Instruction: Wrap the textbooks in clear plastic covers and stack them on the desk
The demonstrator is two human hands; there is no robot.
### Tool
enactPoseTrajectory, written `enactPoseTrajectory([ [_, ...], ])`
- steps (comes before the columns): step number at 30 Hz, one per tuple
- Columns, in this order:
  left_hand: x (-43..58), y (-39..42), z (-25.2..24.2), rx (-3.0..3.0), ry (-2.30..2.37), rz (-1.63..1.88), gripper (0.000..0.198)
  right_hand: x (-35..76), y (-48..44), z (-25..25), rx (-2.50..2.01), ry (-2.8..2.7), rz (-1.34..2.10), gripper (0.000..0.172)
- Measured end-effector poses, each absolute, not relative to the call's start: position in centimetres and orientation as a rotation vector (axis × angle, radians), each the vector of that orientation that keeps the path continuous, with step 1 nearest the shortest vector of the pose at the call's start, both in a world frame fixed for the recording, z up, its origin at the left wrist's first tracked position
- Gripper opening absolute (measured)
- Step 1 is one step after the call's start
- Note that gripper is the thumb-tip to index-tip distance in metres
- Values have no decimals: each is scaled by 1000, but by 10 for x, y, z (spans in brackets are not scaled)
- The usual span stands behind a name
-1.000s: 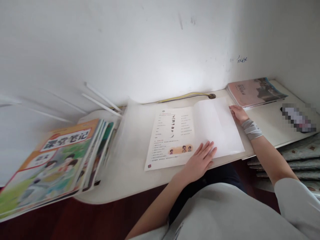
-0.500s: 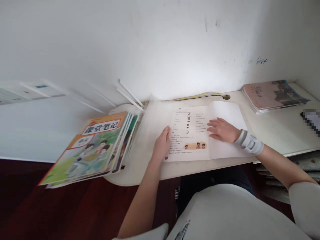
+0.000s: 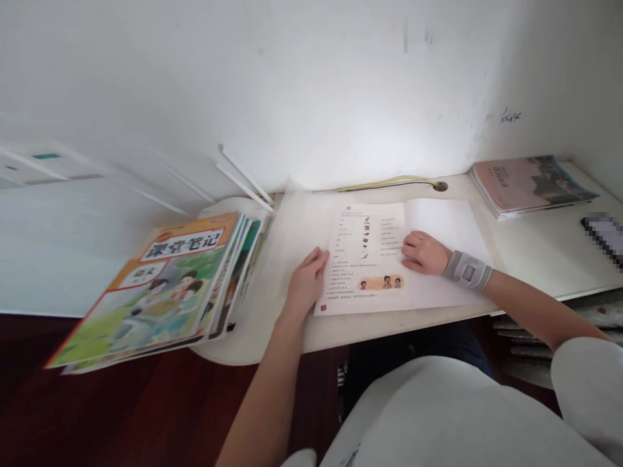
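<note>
An open booklet [image 3: 370, 259] with printed text and small pictures lies on the white desk [image 3: 535, 259]. My left hand [image 3: 306, 282] rests at its left edge, thumb on the page and fingers under or beside the sheet, gripping it. My right hand [image 3: 424, 253], with a grey wrist wrap, lies on the middle of the booklet with its fingers curled, pressing the page down. The blank right-hand page [image 3: 448, 227] stretches past that hand.
A stack of colourful workbooks [image 3: 165, 285] leans over the desk's left end. Another stack of pink-covered books [image 3: 525, 181] lies at the back right. A dark phone [image 3: 603, 233] sits at the right edge. A cable hole [image 3: 440, 186] is by the wall.
My left hand has moved from the booklet's bottom middle to its left edge. My right hand has come from the far right edge to the middle of the page and curled its fingers.
</note>
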State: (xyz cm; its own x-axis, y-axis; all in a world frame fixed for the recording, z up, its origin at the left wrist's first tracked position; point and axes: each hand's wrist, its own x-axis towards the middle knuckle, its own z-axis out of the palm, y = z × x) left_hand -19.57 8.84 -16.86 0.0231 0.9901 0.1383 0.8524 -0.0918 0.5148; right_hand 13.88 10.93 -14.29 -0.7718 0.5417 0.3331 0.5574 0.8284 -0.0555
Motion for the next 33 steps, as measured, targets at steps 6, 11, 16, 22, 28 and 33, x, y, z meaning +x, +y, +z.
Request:
enactPoseTrajectory([
  [6,-197,91,-167,2034,1934,616,41,140,114,-138,-756,-2721,-65,27],
  [11,-192,89,-162,2110,2038,493,39,141,118,-137,-770,-2755,-52,28],
  [16,-185,84,-159,2195,2108,408,39,144,117,-137,-804,-2757,-68,31],
  [22,-180,82,-156,2170,2100,425,39,151,117,-133,-798,-2782,-22,31],
  [28,-183,83,-149,2238,2105,305,43,174,108,-121,-771,-2688,122,32],
  [33,-142,60,-127,2483,2110,585,41,238,85,-115,-1227,-2275,90,33],
])
